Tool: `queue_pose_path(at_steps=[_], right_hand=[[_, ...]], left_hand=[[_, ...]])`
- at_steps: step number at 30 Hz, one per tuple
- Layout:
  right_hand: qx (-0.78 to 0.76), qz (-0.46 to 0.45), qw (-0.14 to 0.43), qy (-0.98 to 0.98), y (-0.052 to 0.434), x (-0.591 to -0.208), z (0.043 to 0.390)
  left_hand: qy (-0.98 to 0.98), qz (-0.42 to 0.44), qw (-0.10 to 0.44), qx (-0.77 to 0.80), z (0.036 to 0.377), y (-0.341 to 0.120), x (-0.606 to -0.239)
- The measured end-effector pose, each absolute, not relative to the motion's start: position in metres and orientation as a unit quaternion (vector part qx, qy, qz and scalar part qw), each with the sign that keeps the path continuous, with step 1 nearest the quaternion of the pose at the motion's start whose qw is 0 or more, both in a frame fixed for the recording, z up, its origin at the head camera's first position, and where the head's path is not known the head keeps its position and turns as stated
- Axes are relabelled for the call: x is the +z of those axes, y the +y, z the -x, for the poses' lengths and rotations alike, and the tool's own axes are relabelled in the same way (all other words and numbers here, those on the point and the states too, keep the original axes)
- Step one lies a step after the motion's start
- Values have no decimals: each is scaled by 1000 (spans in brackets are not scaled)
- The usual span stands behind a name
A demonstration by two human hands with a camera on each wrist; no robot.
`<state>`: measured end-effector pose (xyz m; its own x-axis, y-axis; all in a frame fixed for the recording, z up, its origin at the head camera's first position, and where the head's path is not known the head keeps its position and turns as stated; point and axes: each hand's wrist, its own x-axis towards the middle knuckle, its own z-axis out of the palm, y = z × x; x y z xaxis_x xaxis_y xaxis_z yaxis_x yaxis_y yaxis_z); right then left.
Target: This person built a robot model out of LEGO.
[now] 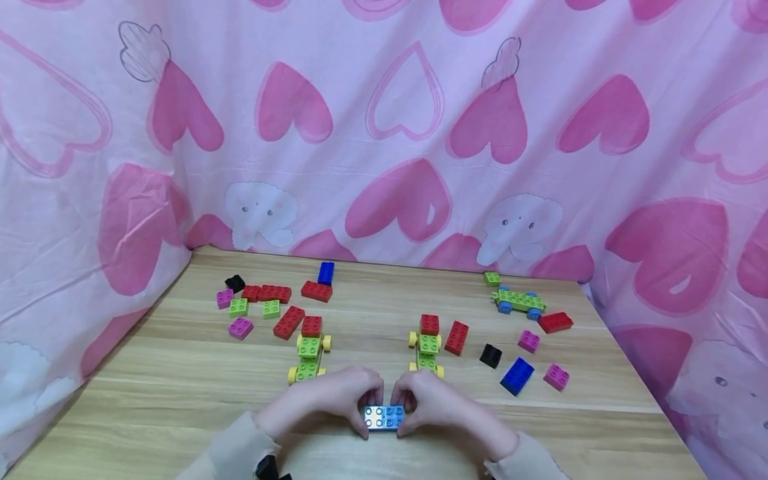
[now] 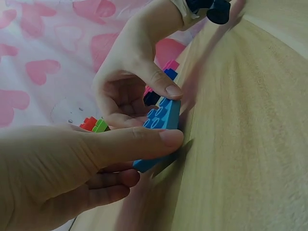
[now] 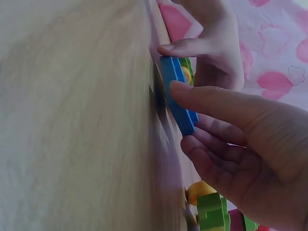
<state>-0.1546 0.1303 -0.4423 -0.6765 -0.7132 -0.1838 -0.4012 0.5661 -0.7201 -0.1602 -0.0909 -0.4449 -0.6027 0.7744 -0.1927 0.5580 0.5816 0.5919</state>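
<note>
A light blue building brick (image 1: pixel 384 418) with two rows of studs is held by both hands at the front middle of the table. My left hand (image 1: pixel 353 393) pinches its left end, thumb along the near side, as the left wrist view also shows. My right hand (image 1: pixel 423 402) grips the right end the same way, its thumb on the near side face (image 3: pixel 179 103). Just beyond the hands stand two green vehicles with yellow wheels, one at left (image 1: pixel 309 363) and one at right (image 1: pixel 427 360), each bearing a red brick at its far end.
Red, green, magenta, black and blue bricks lie at the left, among them a long red brick (image 1: pixel 289 323). On the right are a blue brick (image 1: pixel 517 377), a black piece (image 1: pixel 491 355) and a green base with blue wheels (image 1: pixel 519 301). A pink heart-patterned curtain (image 1: pixel 384 200) encloses the table.
</note>
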Motion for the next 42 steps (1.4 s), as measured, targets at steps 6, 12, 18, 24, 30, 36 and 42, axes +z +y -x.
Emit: queue_pose_path(at_steps=[6,12,18,24,30,36,42], right_hand=[[-317,336,235,856,127,-441,152],[-298,352,226,858,125,-443,151],[-286,353,226,862,124,-444,152],[-282,349,230,863,123,-443,151],[-277,346,231,866,124,-444,150],[-275,346,234,866,125,-444,150],[-280,353,228,863,128,-442,150]], left_hand=[[856,-378,249,252,159,-91,-444],[853,-379,257,251,158,-92,-444],[852,-370,265,258,158,-93,-444],[848,-369,271,266,158,-94,-444],[842,-378,271,272,158,-96,-446],[843,-374,273,273,159,-97,-447],[844,-372,275,271,159,-97,-448]])
